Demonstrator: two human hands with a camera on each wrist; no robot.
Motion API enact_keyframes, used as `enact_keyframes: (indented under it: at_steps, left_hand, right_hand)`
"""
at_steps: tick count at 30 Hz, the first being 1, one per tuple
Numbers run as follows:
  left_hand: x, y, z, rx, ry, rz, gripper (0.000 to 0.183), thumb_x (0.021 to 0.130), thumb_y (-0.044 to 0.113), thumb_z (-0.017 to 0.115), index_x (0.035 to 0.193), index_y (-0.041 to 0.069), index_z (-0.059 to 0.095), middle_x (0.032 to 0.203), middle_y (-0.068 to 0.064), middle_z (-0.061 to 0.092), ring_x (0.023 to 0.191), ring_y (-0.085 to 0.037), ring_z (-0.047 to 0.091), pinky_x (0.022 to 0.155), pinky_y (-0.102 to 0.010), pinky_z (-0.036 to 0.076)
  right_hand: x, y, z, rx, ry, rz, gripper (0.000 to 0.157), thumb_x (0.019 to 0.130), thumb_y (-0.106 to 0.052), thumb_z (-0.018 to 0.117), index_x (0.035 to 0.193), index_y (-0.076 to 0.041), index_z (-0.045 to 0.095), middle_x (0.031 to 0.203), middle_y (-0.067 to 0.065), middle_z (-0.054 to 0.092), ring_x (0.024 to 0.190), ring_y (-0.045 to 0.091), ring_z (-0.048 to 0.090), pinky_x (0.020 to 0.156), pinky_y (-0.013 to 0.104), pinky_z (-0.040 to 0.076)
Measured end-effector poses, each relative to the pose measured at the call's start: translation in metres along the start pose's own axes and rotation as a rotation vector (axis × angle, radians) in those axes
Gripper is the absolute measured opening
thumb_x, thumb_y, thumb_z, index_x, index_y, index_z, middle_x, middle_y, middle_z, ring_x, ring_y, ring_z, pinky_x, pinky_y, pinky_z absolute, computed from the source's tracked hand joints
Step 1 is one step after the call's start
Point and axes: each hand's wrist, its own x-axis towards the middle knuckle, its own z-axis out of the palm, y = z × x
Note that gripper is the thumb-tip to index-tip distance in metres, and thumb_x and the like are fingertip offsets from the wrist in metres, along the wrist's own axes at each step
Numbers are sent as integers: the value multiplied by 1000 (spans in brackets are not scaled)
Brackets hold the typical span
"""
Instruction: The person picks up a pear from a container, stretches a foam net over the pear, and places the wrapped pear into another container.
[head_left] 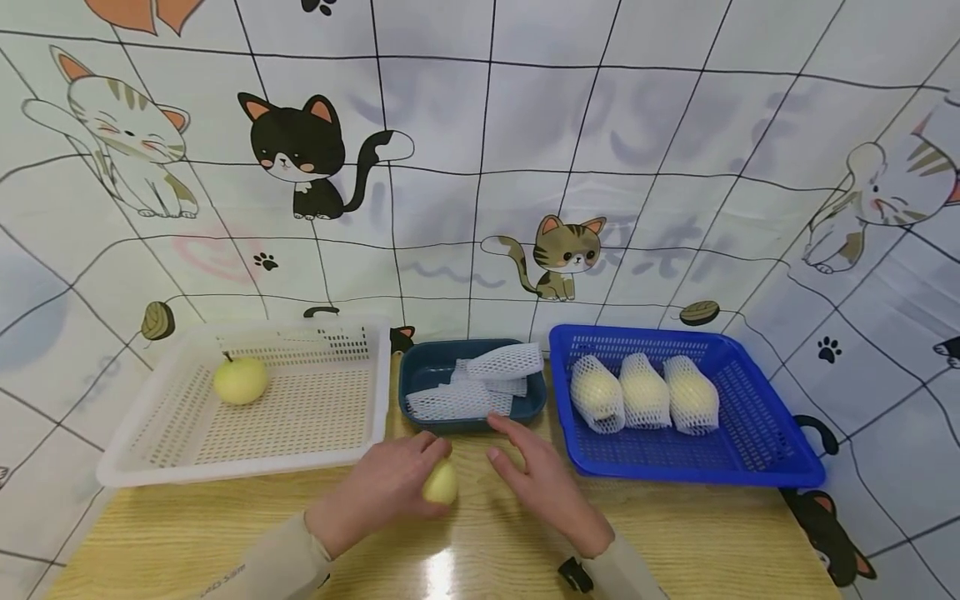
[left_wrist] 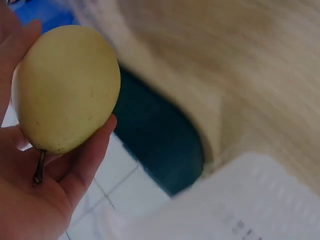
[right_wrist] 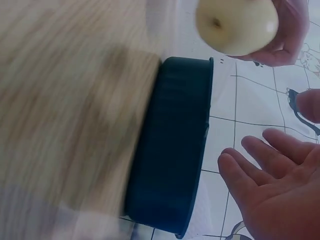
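My left hand (head_left: 390,479) grips a yellow-green pear (head_left: 441,483) above the table, in front of the dark teal bin. In the left wrist view the fingers curl round this pear (left_wrist: 67,90), its stem pointing toward the palm. Nothing is in my right hand (head_left: 543,487), which hovers to the right of the pear with its fingers extended, as the right wrist view also shows. Behind the hands, the teal bin (head_left: 472,426) holds several white foam net sleeves (head_left: 457,402). A second bare pear (head_left: 241,381) sits in the white basket (head_left: 247,475) on the left.
On the right stands a blue basket (head_left: 705,477) with three pears in foam nets (head_left: 643,393) side by side. All the containers stand at the back of the wooden table (head_left: 480,550), against a wall covering (head_left: 450,167) printed with cats.
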Motion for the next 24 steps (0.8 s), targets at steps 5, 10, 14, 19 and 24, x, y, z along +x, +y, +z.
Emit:
enact_keyframes:
  at_steps: [5, 10, 14, 19, 24]
  left_hand:
    - [5, 9, 15, 119, -10, 54, 66, 65, 57, 90, 104, 15, 57, 84, 4, 58, 65, -16, 60, 54, -30, 48]
    - [10, 16, 21, 225, -4, 93, 71, 58, 65, 91, 98, 17, 58, 76, 4, 54, 60, -16, 58, 49, -30, 43]
    - [12, 20, 21, 257, -14, 102, 71, 55, 69, 90, 96, 18, 62, 81, 3, 57, 61, -16, 58, 47, -30, 43]
    - [14, 20, 21, 153, -31, 58, 71, 59, 65, 92, 106, 18, 69, 98, 1, 59, 67, -16, 62, 49, -29, 46]
    - [13, 19, 25, -63, -33, -24, 87, 66, 52, 95, 134, 13, 59, 114, -2, 60, 79, -17, 65, 58, -32, 53]
  right_hand:
    - [-3, 4, 0, 10, -5, 38, 50, 104, -24, 64, 150, -9, 53, 150, 6, 56, 135, 26, 55, 104, 48, 51]
    - [-6, 7, 1, 16, -2, 58, 51, 103, -22, 65, 151, -9, 51, 152, 6, 54, 137, 25, 53, 105, 46, 50]
    - [-7, 11, 2, 25, 24, 48, 51, 103, -21, 65, 150, -7, 52, 152, 6, 54, 138, 25, 52, 106, 45, 49]
    - [-9, 15, 3, 20, 49, 39, 49, 103, -21, 66, 149, -8, 53, 151, 5, 55, 138, 25, 52, 106, 43, 50]
    - [-11, 19, 3, 20, 50, 37, 48, 102, -19, 67, 146, -6, 56, 149, 6, 57, 137, 25, 53, 105, 44, 50]
